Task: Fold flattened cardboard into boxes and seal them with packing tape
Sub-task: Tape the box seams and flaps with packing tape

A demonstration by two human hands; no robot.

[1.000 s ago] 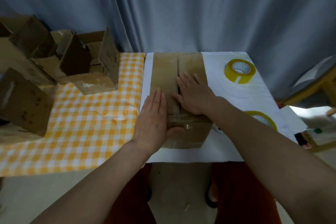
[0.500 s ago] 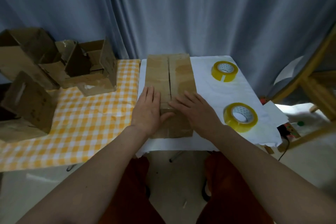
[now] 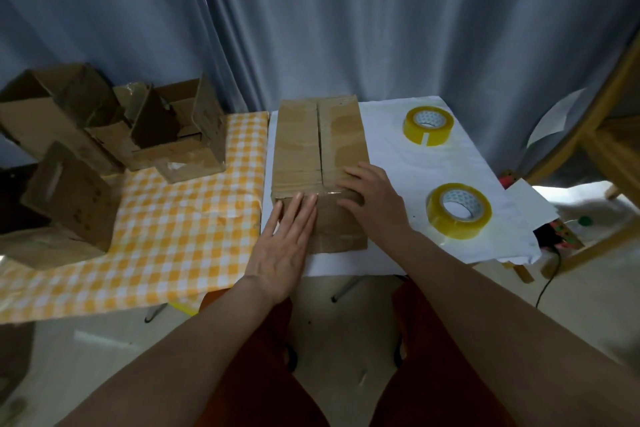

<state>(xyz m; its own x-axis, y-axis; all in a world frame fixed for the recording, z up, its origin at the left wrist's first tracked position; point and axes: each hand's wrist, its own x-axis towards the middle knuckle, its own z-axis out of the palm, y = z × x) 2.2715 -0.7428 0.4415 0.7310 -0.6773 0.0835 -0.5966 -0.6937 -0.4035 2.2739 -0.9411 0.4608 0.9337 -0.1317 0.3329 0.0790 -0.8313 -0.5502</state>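
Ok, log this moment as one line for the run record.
stage: pressing tape at near top edge | box: closed, on white cloth | left hand: flat on box | right hand: flat on box | tape rolls: two, untouched

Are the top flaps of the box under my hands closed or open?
Closed: both flaps of the box lie flat and meet at the centre seam.
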